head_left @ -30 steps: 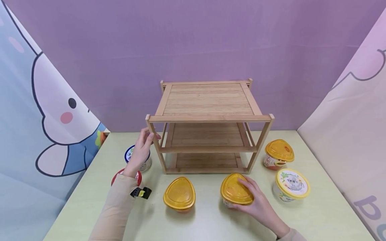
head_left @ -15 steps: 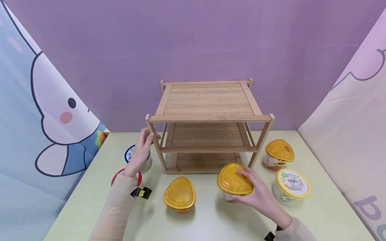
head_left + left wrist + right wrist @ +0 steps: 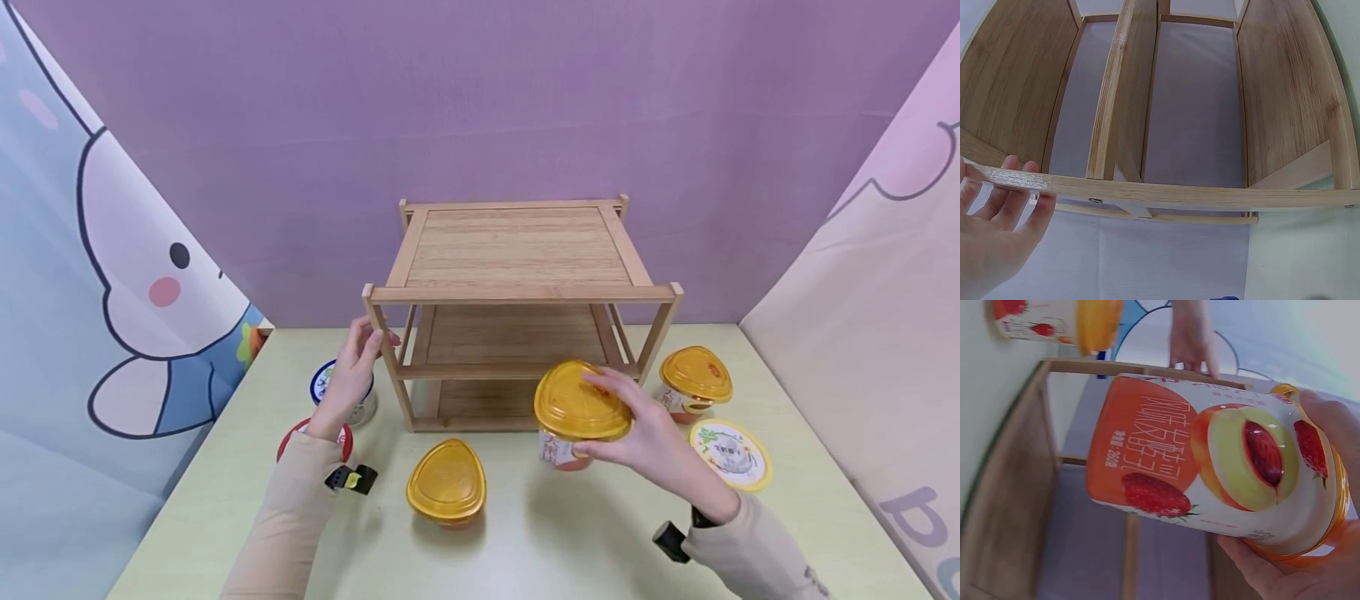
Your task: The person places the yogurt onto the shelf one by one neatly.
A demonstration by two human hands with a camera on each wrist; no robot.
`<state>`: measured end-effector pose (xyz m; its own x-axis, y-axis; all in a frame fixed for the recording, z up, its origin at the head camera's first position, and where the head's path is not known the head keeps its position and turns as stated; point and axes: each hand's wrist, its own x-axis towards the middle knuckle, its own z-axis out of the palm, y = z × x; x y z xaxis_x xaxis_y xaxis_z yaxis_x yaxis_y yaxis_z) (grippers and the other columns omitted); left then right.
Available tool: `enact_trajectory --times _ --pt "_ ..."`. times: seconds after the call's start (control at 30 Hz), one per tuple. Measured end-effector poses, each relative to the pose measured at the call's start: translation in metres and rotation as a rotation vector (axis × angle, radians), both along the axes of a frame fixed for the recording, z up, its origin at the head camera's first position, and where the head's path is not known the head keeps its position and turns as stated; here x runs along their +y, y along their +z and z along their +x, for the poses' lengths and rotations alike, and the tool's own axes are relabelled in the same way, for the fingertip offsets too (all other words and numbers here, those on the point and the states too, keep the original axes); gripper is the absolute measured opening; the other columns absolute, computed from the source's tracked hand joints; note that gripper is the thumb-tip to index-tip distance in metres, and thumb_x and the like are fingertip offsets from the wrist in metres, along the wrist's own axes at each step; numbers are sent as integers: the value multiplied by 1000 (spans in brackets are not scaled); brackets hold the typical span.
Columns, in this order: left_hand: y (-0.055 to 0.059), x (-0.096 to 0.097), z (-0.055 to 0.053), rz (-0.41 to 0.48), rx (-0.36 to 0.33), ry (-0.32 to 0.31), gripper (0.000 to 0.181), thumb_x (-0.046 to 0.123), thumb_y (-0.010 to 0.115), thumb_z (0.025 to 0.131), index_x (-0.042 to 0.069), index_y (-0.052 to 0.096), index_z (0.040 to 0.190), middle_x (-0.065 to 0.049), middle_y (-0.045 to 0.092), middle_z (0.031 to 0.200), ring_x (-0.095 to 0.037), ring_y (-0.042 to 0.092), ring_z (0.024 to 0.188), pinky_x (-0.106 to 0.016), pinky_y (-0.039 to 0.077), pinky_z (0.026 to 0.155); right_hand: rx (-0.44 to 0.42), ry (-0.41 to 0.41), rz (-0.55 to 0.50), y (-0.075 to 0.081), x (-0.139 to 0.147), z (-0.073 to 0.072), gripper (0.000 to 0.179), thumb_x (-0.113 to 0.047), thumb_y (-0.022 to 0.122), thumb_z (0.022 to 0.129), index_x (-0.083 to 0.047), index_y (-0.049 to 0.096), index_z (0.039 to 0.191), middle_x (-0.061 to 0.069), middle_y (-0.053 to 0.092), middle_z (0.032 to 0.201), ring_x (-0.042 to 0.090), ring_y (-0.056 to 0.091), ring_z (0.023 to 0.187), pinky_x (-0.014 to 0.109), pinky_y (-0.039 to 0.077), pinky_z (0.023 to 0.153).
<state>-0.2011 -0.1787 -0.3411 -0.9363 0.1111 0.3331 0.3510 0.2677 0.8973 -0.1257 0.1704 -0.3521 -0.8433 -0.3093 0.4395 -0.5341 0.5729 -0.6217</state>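
Observation:
Lifted off the table in front of the shelf's right half is a yogurt cup [image 3: 577, 408] with an orange lid. My right hand [image 3: 652, 429] grips it around the lid; in the right wrist view the cup [image 3: 1210, 469] shows peach and strawberry pictures. At the left, my left hand [image 3: 352, 375] holds the front left post of the three-tier wooden shelf [image 3: 525, 250]. The left wrist view has the fingers [image 3: 1041, 215] bent around that post [image 3: 1166, 195]. A second orange-lidded cup [image 3: 447, 483] stands on the table before the shelf.
To the shelf's right stand another orange-lidded cup [image 3: 695, 379] and a yellow-rimmed tub [image 3: 731, 454], partly behind my right arm. A blue-rimmed tub [image 3: 322, 383] and a red-rimmed tub [image 3: 294, 437] are partly hidden by my left arm. A purple cloth [image 3: 510, 100] hangs behind the shelf.
My right hand has raised the yogurt cup from the table and carried it forward toward the shelf. The left hand has kept its place on the post.

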Motion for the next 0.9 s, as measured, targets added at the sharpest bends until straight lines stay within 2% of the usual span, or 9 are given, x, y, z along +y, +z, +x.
enact_trajectory --times 0.07,0.2,0.4,0.73,0.9 --pt "0 0 0 -2 4 2 28 12 29 97 -3 32 121 -22 49 100 -29 47 98 -48 34 91 -28 10 10 9 -1 -2 73 -20 82 60 -10 47 124 16 40 130 30 48 108 39 46 81" --pt "0 1 0 -2 15 3 28 11 29 97 -4 32 121 -23 49 100 -29 48 97 -48 35 91 -59 52 9 27 -5 -7 74 -22 81 61 -11 46 125 13 38 132 26 48 109 37 45 83" --pt "0 1 0 3 12 5 28 11 29 97 -4 32 120 -25 49 101 -30 48 97 -47 35 91 -12 103 7 53 -14 -17 74 -19 82 59 -8 47 124 12 41 129 22 49 105 31 45 83" --pt "0 1 0 10 8 2 29 11 29 97 -4 32 122 -28 48 102 -37 46 100 -49 34 92 58 179 -13 85 -32 -34 72 -14 82 60 -6 47 123 12 42 129 21 50 104 34 45 84" --pt "0 1 0 7 26 14 29 10 30 97 -4 33 122 -20 51 96 -33 49 98 -48 36 91 57 217 -26 99 -42 -42 71 -15 81 62 -6 47 124 10 46 125 19 52 99 32 46 81"
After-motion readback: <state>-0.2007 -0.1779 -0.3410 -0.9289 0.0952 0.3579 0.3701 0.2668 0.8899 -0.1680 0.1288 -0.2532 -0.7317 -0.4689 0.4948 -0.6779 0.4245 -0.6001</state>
